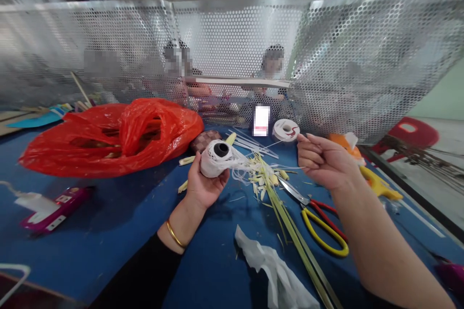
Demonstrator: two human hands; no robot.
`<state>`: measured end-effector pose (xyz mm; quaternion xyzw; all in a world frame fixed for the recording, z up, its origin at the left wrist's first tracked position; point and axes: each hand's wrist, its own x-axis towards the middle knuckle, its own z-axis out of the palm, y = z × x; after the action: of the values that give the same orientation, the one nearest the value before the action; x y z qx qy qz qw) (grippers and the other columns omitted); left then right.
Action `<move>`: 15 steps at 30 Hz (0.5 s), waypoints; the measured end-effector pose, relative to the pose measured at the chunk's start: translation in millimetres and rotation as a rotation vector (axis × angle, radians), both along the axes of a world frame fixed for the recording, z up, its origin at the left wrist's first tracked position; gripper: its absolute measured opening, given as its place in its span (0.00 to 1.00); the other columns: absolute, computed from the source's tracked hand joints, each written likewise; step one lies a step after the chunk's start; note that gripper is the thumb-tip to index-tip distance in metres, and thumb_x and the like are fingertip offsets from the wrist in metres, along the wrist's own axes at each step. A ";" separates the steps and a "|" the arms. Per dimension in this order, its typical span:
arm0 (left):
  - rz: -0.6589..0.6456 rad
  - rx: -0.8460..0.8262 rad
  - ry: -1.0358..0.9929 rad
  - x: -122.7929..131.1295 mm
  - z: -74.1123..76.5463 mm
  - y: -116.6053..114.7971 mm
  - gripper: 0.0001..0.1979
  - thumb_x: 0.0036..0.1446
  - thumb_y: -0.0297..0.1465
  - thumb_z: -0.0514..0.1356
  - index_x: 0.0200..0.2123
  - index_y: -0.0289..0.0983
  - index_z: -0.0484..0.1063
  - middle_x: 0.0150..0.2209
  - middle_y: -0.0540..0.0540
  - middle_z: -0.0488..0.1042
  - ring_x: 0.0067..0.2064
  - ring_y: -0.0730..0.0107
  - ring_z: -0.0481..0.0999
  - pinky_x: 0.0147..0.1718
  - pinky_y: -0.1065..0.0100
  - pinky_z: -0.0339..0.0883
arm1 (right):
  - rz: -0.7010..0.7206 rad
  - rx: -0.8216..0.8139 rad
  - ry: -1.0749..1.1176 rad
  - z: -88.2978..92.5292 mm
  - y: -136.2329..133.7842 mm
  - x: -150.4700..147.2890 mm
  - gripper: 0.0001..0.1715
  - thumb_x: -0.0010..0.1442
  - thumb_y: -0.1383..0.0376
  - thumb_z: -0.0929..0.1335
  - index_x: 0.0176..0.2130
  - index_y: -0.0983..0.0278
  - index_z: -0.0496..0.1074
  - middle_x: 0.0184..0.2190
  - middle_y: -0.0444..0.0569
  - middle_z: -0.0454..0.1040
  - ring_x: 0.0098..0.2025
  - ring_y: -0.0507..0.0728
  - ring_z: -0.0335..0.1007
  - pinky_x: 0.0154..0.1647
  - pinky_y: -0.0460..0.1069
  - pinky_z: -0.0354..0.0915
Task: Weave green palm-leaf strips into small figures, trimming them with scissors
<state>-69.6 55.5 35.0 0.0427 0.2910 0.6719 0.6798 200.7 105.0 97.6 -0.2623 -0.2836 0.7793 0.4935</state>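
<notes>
My left hand (205, 181) is wrapped round a spool of white thread (213, 161) with a black core, held above the blue table. Loose loops of thread trail from it toward the right. My right hand (321, 157) is closed, pinching the white thread, which runs between both hands. Under that thread lies a pile of pale green and yellow plant scraps (264, 174) with long green stalks (290, 227). Scissors (311, 207) with red and yellow handles rest beside the stalks, below my right hand.
A red plastic bag (108, 140) fills the left side. A power strip (58, 210) lies in front of it. A white ribbon roll (286, 130), a crumpled tissue (271, 265) and a yellow tool (380, 183) also lie here. A perforated metal screen (232, 34) borders the table, with people behind it.
</notes>
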 end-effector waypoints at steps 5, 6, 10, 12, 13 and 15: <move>0.109 -0.001 0.003 -2.6 -1.6 2.9 0.19 0.57 0.46 0.59 0.43 0.37 0.74 0.34 0.42 0.79 0.32 0.61 0.79 0.28 0.64 0.76 | -0.073 -0.067 0.021 14.8 -7.9 5.6 0.03 0.58 0.73 0.65 0.34 0.68 0.70 0.17 0.34 0.49 0.14 0.43 0.38 0.11 0.41 0.43; 0.137 0.024 0.014 -2.6 -1.8 3.5 0.17 0.58 0.43 0.60 0.44 0.37 0.74 0.35 0.42 0.79 0.33 0.62 0.79 0.29 0.64 0.76 | -0.087 -0.063 0.016 17.9 -10.0 6.6 0.04 0.59 0.72 0.65 0.34 0.68 0.70 0.17 0.34 0.48 0.14 0.43 0.37 0.11 0.41 0.43; 0.204 0.058 0.082 0.7 -2.7 4.6 0.11 0.57 0.32 0.62 0.44 0.37 0.74 0.37 0.44 0.80 0.36 0.65 0.80 0.33 0.66 0.77 | -0.131 0.070 -0.028 28.6 -20.5 9.6 0.05 0.58 0.72 0.65 0.34 0.68 0.72 0.18 0.34 0.47 0.15 0.43 0.33 0.12 0.40 0.45; 0.209 0.041 0.133 2.9 -3.5 4.7 0.10 0.56 0.29 0.63 0.43 0.36 0.75 0.38 0.44 0.80 0.35 0.66 0.80 0.32 0.67 0.77 | -0.170 0.172 -0.023 32.7 -26.7 9.2 0.07 0.56 0.72 0.66 0.35 0.67 0.73 0.19 0.35 0.47 0.16 0.44 0.32 0.13 0.40 0.47; 0.214 0.027 0.158 3.6 -4.2 4.7 0.09 0.55 0.28 0.63 0.42 0.36 0.75 0.38 0.44 0.80 0.35 0.66 0.80 0.31 0.68 0.77 | -0.196 0.226 -0.010 34.5 -29.8 8.7 0.08 0.55 0.72 0.66 0.37 0.67 0.74 0.19 0.35 0.47 0.16 0.45 0.32 0.13 0.40 0.48; 0.224 -0.017 0.212 4.3 -6.4 4.8 0.09 0.54 0.27 0.64 0.41 0.36 0.76 0.39 0.43 0.80 0.34 0.66 0.80 0.29 0.69 0.76 | -0.251 0.336 0.036 37.8 -35.7 7.6 0.12 0.56 0.71 0.66 0.41 0.65 0.75 0.19 0.35 0.45 0.17 0.46 0.32 0.13 0.41 0.50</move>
<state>-65.3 60.3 28.7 0.0750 0.3696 0.7327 0.5665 208.2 69.4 135.4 -0.1957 -0.3658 0.6579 0.6285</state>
